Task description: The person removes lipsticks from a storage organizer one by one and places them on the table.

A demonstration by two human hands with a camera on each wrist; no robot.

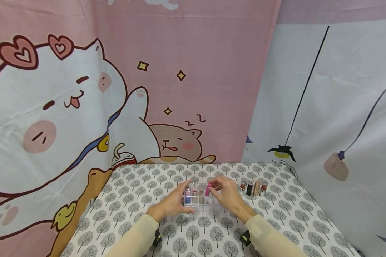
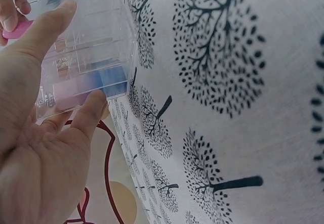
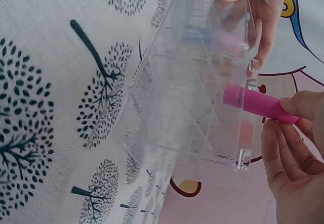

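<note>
A clear plastic lipstick organizer with several compartments lies on the table. My left hand grips its left end, thumb along the near side and fingers around the far side. Between thumb and fingertips, my right hand pinches a bright pink lipstick tube. The tube's lower end is inside one of the organizer's compartments, its upper end sticking out. To its left in the organizer stand a pink-and-blue tube and two clear-cased lipsticks with reddish tops.
Right of the organizer, several lipsticks stand in a row, one black and others brownish. A tree-print cloth covers the table. Behind it hangs a pink cartoon curtain.
</note>
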